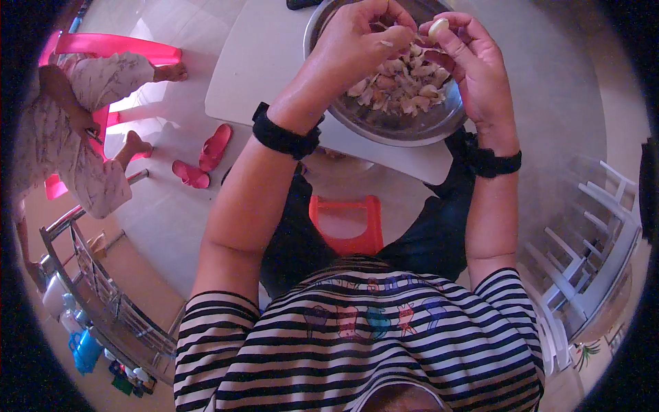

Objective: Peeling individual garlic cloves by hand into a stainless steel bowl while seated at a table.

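Over a round metal bowl (pixel 355 126), my right hand (pixel 476 62) pinches a pale, peeled garlic clove (pixel 439 30) between thumb and fingers. My left hand (pixel 363 38) is close beside it, thumb and fingertips drawn together on thin garlic skin; the exact grip is partly hidden. A scrap of skin (pixel 386 44) clings to the left thumb. Below both hands, the bowl holds a loose heap of garlic cloves and papery skins (pixel 404 85). The bowl rests on a white table (pixel 262 67) and reaches its near edge.
A dark object (pixel 302 4) lies at the table's far edge. Beneath the table, another bowl (pixel 345 162) is partly hidden. A red plastic stool (pixel 346 203) shows between my legs. Pink slippers (pixel 215 147) lie left, near a seated person (pixel 77 123). White upturned furniture (pixel 576 247) stands right.
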Demonstrator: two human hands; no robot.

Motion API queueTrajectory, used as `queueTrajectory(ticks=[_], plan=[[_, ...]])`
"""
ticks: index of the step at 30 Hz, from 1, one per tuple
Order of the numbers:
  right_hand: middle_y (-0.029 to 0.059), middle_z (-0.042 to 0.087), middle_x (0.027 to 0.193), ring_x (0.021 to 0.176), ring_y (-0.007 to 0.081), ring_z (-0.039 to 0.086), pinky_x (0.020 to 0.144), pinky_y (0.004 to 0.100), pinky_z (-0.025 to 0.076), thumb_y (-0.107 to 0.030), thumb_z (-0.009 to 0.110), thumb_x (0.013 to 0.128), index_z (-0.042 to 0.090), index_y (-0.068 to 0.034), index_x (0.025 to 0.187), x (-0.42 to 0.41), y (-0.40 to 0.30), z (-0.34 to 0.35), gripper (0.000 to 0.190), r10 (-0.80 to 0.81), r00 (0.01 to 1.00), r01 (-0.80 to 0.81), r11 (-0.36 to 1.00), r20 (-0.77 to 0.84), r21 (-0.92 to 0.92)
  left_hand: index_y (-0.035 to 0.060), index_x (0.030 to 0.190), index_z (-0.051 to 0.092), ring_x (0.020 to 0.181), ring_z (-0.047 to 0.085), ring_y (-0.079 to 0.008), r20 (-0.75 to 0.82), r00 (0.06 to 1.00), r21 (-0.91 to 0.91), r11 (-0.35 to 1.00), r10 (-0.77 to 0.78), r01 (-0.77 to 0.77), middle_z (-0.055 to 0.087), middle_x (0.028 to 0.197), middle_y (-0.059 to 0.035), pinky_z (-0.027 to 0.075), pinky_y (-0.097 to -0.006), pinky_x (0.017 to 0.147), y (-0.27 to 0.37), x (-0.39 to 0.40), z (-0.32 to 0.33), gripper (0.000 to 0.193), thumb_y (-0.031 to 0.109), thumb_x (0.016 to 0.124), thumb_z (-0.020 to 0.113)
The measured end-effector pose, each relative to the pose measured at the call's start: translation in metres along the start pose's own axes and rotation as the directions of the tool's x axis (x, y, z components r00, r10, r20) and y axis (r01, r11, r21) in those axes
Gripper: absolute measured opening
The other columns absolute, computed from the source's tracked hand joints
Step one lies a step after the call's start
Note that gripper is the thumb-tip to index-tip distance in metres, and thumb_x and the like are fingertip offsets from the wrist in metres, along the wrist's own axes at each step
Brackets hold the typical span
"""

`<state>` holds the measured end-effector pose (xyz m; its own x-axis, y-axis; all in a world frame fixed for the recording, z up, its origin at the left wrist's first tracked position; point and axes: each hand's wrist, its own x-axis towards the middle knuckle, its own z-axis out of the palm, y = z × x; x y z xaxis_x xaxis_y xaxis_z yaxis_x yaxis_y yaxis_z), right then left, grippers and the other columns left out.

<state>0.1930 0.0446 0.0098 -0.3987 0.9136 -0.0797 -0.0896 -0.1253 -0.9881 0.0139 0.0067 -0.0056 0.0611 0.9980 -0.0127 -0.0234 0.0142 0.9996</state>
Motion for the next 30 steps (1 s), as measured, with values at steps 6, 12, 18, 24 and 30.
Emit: queueTrajectory(ticks=[6, 12, 18, 24, 30], plan=[[0.0016, 0.064, 0.091, 0.084, 0.0122, 0.063, 0.073, 0.0234, 0.05, -0.017, 0.065, 0.087, 0.061, -0.006, 0.102, 0.002, 0.0, -0.008, 0.019, 0.063, 0.998, -0.063, 0.995, -0.001, 0.073, 0.0016, 0.09, 0.064, 0.071, 0.058, -0.0093, -0.016, 0.999, 0.21, 0.977, 0.041, -0.037, 0.064, 0.082, -0.0015, 0.048, -0.024, 0.067, -0.003, -0.003, -0.002, 0.017, 0.018, 0.085, 0.063], [0.0007, 0.064, 0.084, 0.077, 0.0087, 0.061, 0.07, 0.0214, 0.049, -0.013, 0.067, 0.084, 0.064, -0.005, 0.097, 0.001, 0.002, -0.007, 0.016, -0.085, 0.996, 0.09, 0.971, 0.033, -0.223, 0.0008, 0.09, 0.068, 0.073, 0.059, -0.0101, 0.013, 0.991, 0.503, 0.855, 0.136, -0.124, 0.067, 0.081, -0.0023, 0.049, -0.0254, 0.07, 0.001, -0.001, -0.004, 0.018, 0.017, 0.082, 0.068], [0.0003, 0.065, 0.08, 0.072, 0.0081, 0.06, 0.068, 0.023, 0.049, -0.011, 0.071, 0.08, 0.066, -0.004, 0.088, -0.001, 0.0, 0.001, 0.011, -0.201, 0.978, 0.202, 0.84, 0.056, -0.503, 0.0016, 0.094, 0.069, 0.075, 0.06, -0.009, 0.017, 0.994, 0.32, 0.941, 0.109, -0.109, 0.068, 0.082, -0.0024, 0.049, -0.0248, 0.072, -0.002, -0.001, -0.005, 0.017, 0.011, 0.079, 0.069], [0.0043, 0.066, 0.081, 0.071, 0.012, 0.062, 0.066, 0.0258, 0.049, -0.011, 0.072, 0.078, 0.065, -0.005, 0.088, -0.004, -0.004, 0.005, 0.014, -0.297, 0.949, 0.293, 0.711, 0.105, -0.64, 0.0008, 0.093, 0.068, 0.076, 0.06, -0.009, -0.004, 0.997, 0.374, 0.925, 0.082, -0.074, 0.067, 0.084, -0.0028, 0.05, -0.0248, 0.071, -0.009, -0.002, -0.004, 0.017, 0.01, 0.078, 0.069], [0.005, 0.065, 0.08, 0.069, 0.0131, 0.061, 0.064, 0.0258, 0.049, -0.008, 0.072, 0.077, 0.063, -0.003, 0.084, -0.002, -0.001, 0.001, 0.012, -0.362, 0.911, 0.397, 0.645, 0.196, -0.653, 0.0005, 0.087, 0.064, 0.071, 0.059, -0.0084, 0.009, 0.999, 0.267, 0.963, 0.046, -0.047, 0.065, 0.08, -0.0018, 0.05, -0.0246, 0.066, -0.013, -0.003, 0.001, 0.012, 0.008, 0.078, 0.067]])
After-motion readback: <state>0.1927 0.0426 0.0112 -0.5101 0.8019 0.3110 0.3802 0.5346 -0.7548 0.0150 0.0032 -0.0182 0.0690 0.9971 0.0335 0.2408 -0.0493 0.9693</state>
